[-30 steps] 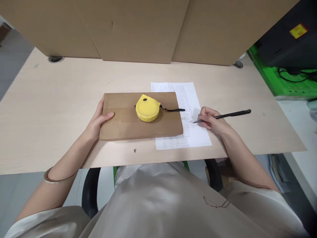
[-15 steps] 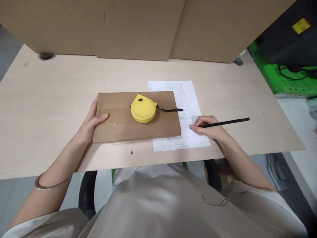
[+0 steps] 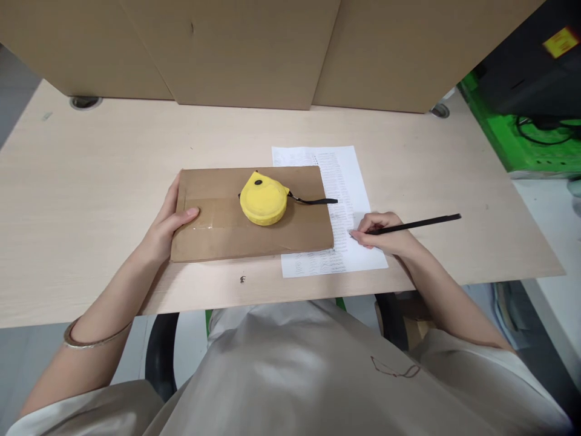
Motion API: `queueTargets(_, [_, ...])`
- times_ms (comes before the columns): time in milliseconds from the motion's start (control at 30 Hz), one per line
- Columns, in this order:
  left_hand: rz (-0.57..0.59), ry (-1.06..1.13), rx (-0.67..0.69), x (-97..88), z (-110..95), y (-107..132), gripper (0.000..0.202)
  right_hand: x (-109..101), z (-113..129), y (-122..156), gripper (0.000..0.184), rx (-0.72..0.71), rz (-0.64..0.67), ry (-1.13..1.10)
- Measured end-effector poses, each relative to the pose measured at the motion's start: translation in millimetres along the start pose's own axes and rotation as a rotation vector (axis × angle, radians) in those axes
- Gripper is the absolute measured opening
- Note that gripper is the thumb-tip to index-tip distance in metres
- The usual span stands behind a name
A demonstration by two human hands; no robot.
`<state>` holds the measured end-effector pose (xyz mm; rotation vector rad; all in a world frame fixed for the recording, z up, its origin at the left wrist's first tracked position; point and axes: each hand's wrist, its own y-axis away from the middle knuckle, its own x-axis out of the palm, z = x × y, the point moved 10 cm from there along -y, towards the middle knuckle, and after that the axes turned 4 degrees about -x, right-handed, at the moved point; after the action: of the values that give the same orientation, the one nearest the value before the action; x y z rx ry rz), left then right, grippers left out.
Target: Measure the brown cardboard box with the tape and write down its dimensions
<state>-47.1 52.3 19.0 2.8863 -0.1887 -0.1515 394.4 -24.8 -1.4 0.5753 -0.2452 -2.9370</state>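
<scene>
My left hand (image 3: 166, 227) grips the left end of a flat brown cardboard box (image 3: 209, 239), thumb on top and fingers along its far left edge. On the box lies a yellow rounded case (image 3: 263, 203) with one pointed corner, a black dot and a black wrist strap (image 3: 318, 201); neither hand touches it. A sheet of printed paper (image 3: 358, 200) is partly covered by the box's right end. My right hand (image 3: 381, 231) is closed around a black pencil (image 3: 422, 223), its tip low over the paper's right part; contact is hard to make out.
Tall cardboard panels (image 3: 245, 54) stand along the back of the wooden desk (image 3: 91, 157). Two cable holes (image 3: 85, 103) lie near them. At the right are a green crate (image 3: 494, 127), a dark object and cables. The desk's front edge runs close to my body.
The view has shifted very slightly. Both hands, the box, the yellow case and the pencil keep practically the same places relative to one another.
</scene>
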Motion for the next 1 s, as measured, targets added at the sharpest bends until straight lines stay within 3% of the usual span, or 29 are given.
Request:
queueTargets(267, [0.007,0.026,0.005,-0.1,1.1,-0.2,0.093,-1.2,-0.8,0.6,0.057,-0.025,-0.011,0.008])
queueTargets(467, [0.006,0.035,0.011,0.1,0.8,-1.1,0.101,-2.9,-2.0,-0.3,0.057,-0.022,-0.017,0.025])
queueTargets(800, [0.027,0.026,0.03,1.0,-1.1,0.0,0.087,-7.3,-7.1,0.4,0.052,-0.012,-0.05,0.011])
queueTargets(1000, [0.001,0.02,0.009,0.1,-0.9,-0.4,0.092,-5.0,-3.7,0.6,0.05,-0.022,-0.033,0.014])
